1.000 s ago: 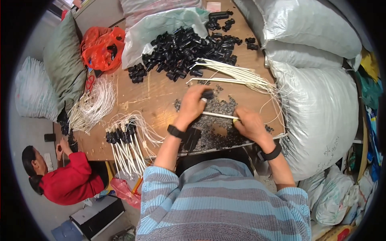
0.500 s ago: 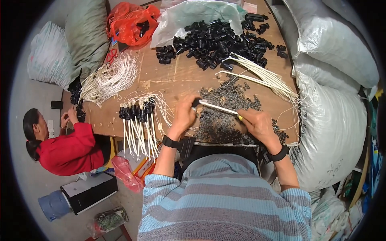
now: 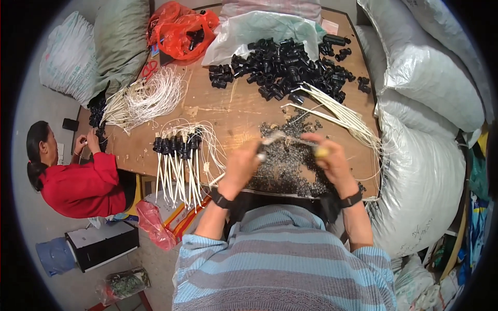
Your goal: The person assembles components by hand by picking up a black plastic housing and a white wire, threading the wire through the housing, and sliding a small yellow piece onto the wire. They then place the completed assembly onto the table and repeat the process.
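Note:
My left hand (image 3: 239, 165) is closed around a small black part, mostly hidden by the fingers and smeared by motion. Between my hands a thin white cord (image 3: 280, 136) stretches in a blurred arc. My right hand (image 3: 334, 161) grips its other side, with a yellow patch (image 3: 321, 152) at the fingertips that I cannot make out. Both hands hover over a spread of tiny dark pieces (image 3: 285, 166) at the table's near edge. To the left lies a row of black sockets (image 3: 176, 146) with white tubes and wires attached.
Black sockets (image 3: 285, 67) are heaped at the back by a clear bag (image 3: 223, 49). White tubed wires (image 3: 337, 111) lie right, a wire bundle (image 3: 150, 98) far left beside red scissors (image 3: 149, 68). Full white sacks (image 3: 420, 176) flank the table. A co-worker in red (image 3: 83, 179) sits left.
The straight white tube between my hands has given way to a blurred, bent cord. My hands have shifted slightly nearer to me, and the whole view has moved a little.

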Motion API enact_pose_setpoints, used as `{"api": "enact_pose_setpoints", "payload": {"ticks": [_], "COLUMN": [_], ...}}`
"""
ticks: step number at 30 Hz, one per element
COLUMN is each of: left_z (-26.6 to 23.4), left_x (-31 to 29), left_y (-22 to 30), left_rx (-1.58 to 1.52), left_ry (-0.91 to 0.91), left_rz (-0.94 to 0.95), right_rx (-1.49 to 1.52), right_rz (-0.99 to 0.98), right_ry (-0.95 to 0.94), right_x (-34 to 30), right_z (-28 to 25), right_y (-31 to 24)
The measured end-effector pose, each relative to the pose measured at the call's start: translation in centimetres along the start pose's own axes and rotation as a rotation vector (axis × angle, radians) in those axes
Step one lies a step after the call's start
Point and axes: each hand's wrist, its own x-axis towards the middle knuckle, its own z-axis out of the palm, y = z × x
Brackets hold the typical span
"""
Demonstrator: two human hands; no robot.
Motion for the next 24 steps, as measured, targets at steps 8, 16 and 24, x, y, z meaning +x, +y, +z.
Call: {"api": "enact_pose_setpoints", "payload": {"ticks": [8, 16, 24], "left_z": [2.5, 2.0, 1.2], "left_x": [0.3, -0.7, -0.5], "left_y": [0.8, -0.9, 0.0], "left_rx": [-0.96, -0.315, -0.232], "left_ry": [-0.067, -0.044, -0.097], "left_rz": [-0.53, -0.148, -0.101], "right_rx": [-1.38, -1.279, -1.347], "right_rz": [-0.413, -0.418, -0.371], "right_ry": [-0.105, 0.079, 0.037], "right_x": [1.3, 1.6, 2.1], "right_z": [6.0, 5.4, 4.9], "right_y": [3.7, 4.1, 3.9]}}
